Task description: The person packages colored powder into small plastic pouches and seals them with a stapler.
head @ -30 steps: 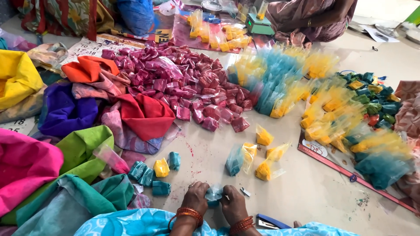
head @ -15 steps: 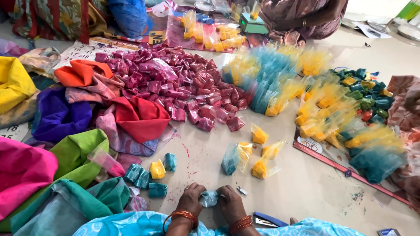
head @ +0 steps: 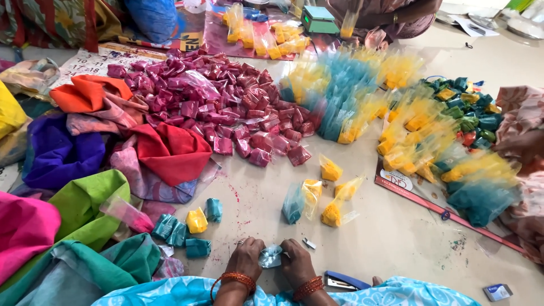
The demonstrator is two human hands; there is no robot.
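Low on the floor in front of me, my left hand and my right hand pinch a small clear packet of teal powder between them. Orange bangles ring both wrists. Folded teal packets and one yellow packet lie just left of my hands. A blue stapler rests on the floor by my right wrist. Open bags of yellow and teal powder sit a little beyond my hands.
A big heap of magenta packets fills the middle. Yellow and teal bags pile up to the right, with folded packets beyond. Coloured cloths spread along the left. Another person sits at the far side by a small green scale.
My view has tilted slightly downward and nearer the hands. Both hands stay together on the teal packet, working it between the fingers.
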